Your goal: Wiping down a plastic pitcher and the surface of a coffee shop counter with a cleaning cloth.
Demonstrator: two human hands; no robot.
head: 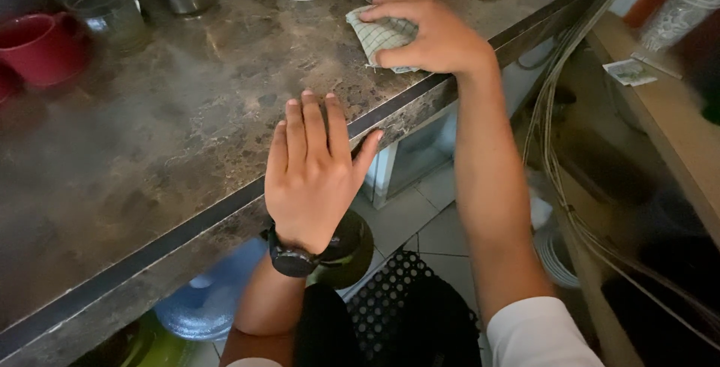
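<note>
The dark marbled tabletop (187,112) fills the view from nine to twelve o'clock. The left hand (311,172) lies flat at its edge, fingers straight and spread, holding nothing. At one o'clock the right hand (431,37) presses a checked cloth (379,35), fingers curled over it. The cloth looks soft, light and limp, easiest pinched at a bunched fold.
</note>
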